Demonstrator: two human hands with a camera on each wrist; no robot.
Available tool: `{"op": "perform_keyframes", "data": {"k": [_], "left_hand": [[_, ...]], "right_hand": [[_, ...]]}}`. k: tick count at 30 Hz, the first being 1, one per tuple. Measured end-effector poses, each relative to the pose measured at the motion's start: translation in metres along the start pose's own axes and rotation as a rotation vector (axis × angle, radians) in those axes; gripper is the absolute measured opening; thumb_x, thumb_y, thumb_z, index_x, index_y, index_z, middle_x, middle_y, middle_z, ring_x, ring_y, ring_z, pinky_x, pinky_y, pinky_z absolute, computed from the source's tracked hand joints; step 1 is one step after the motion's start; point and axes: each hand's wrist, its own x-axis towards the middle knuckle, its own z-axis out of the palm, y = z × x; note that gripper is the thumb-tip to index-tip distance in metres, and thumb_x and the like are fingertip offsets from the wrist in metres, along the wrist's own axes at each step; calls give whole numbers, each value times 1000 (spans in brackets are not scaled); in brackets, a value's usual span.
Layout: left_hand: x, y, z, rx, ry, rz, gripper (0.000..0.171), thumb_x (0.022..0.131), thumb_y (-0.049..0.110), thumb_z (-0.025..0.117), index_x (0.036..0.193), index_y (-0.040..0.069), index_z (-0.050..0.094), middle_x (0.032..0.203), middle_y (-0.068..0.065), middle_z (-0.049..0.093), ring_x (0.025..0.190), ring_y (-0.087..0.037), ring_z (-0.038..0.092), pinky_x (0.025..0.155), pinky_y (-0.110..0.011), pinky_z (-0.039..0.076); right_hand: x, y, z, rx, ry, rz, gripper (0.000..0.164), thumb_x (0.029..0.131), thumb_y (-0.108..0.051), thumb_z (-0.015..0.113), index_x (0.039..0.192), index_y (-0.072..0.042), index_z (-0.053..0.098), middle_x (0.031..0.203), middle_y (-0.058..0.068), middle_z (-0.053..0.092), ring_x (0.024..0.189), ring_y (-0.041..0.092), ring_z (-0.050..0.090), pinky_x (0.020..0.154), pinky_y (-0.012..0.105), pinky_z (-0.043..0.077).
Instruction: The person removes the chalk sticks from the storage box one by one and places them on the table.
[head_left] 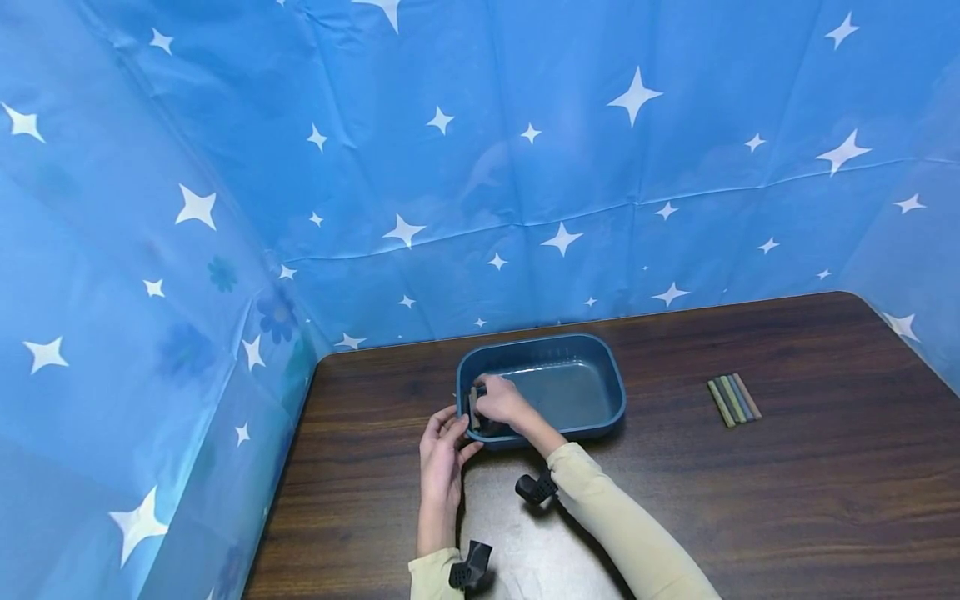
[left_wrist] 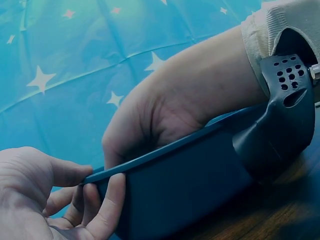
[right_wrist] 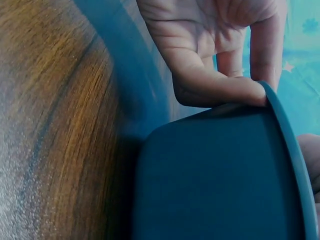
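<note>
A blue plastic basin (head_left: pixel 621 392) stands on the table. My left hand (head_left: pixel 441 458) pinches the rim at its near left corner, thumb over the edge and fingers against the outer wall in the left wrist view. My right hand (head_left: pixel 501 402) reaches down into the left end of the basin. Its fingers pinch a brownish, chalk-like stick (head_left: pixel 474 410) beside the left wall. In the left wrist view, the basin wall (left_wrist: pixel 180 195) hides the right fingertips. The right wrist view shows the left hand (right_wrist: pixel 215 55) on the rim; little of the right hand (right_wrist: pixel 311 160) appears.
Several chalk-like sticks (head_left: pixel 734 400) in green, blue and pinkish tones lie side by side on the dark wooden table (head_left: pixel 840 467), right of the basin. A blue star-patterned curtain (head_left: pixel 525 183) hangs behind and beside the table. Black wrist cameras (head_left: pixel 470 565) sit on both sleeves.
</note>
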Motion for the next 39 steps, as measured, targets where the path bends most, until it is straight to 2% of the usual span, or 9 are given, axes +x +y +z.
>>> {"op": "perform_keyframes", "data": {"k": [6,14,21,26,32,36,39], "left_hand": [[-1,-2,2,-11,-14,-10,31,102,1,59,130,-7,50,100,-6,58,77,-11,62,59,-22,56],[-2,-2,8,12,-30,-23,34,102,4,60,133,-7,49,105,-10,60,79,-13,64,62,-23,57],[-1,-4,11,18,-37,-30,33,103,5,60,133,-6,49,107,-12,59,80,-13,64,62,-23,57],[-1,-5,12,7,-41,-25,31,102,3,60,130,-6,50,106,-12,60,79,-13,63,61,-23,57],[-1,-3,9,-11,-27,-11,28,101,1,60,127,-6,51,100,-9,59,76,-12,62,59,-23,57],[-1,-2,5,-19,-21,-4,29,101,0,59,128,-7,51,98,-7,58,75,-12,62,60,-22,57],[-1,-1,1,-24,-18,2,28,101,0,59,128,-7,51,98,-8,59,76,-13,63,60,-22,57]], "right_hand": [[0,9,-4,36,30,-20,45,92,10,58,137,9,57,110,22,65,78,24,62,62,34,59],[1,14,-14,84,37,-16,41,92,13,59,133,8,60,94,19,65,74,27,67,58,33,62],[-3,16,-31,104,51,-11,43,91,14,56,133,8,60,102,21,65,82,28,67,62,38,63],[-10,22,-54,153,35,-42,43,94,12,54,137,7,59,98,20,67,85,29,69,66,40,64],[-24,19,-90,207,23,-96,45,96,11,58,141,9,54,112,30,66,95,34,71,73,45,64],[-35,15,-113,234,35,-126,46,97,8,60,143,9,52,113,30,65,97,37,70,79,52,62],[-42,13,-129,257,43,-134,47,98,7,61,144,8,52,115,30,63,98,37,69,81,52,62]]}}
